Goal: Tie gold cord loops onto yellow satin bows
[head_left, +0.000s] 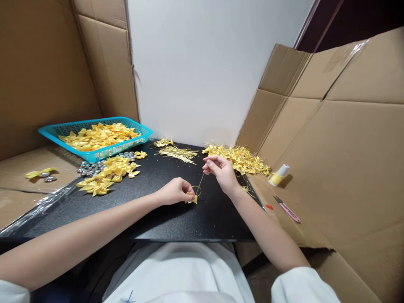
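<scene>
My left hand (pixel 178 191) is closed on a small yellow ribbon bow (pixel 195 199) just above the black table. A bit of something silvery shows at the bow's lower edge, mostly covered by my fingers. From the bow a thin gold cord (pixel 200 184) runs up to my right hand (pixel 219 170), whose thumb and fingers pinch its upper end. The cord is stretched fairly straight between the hands, and a round loop of it stands beside my left fingertips.
At the left a turquoise basket (pixel 94 156) holds many yellow bows. Loose bows (pixel 118 167) and silver buttons (pixel 90 169) lie before it. Cut gold cords (pixel 178 153) and a heap of corded bows (pixel 240 159) lie behind. Right: a thread spool (pixel 279 175) and pink snips (pixel 288 210).
</scene>
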